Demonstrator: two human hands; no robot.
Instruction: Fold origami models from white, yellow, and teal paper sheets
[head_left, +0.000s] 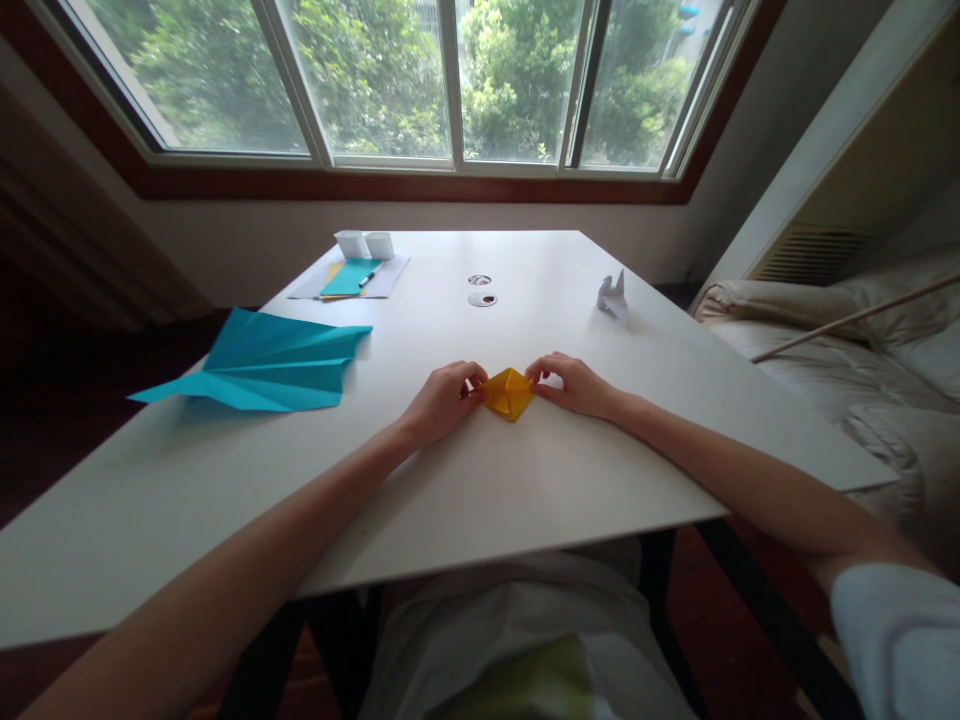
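A small folded yellow paper, diamond-shaped with creases meeting near its middle, is just above or on the white table; I cannot tell if it touches. My left hand pinches its left corner between thumb and fingers. At the opposite corner, my right hand grips the paper in the same kind of pinch. The fingertips hide both side corners.
To the left lies a blue paper plane. A white folded paper figure stands at the right. Two round stickers lie beyond my hands. Far left are paper sheets, a pen and white cups.
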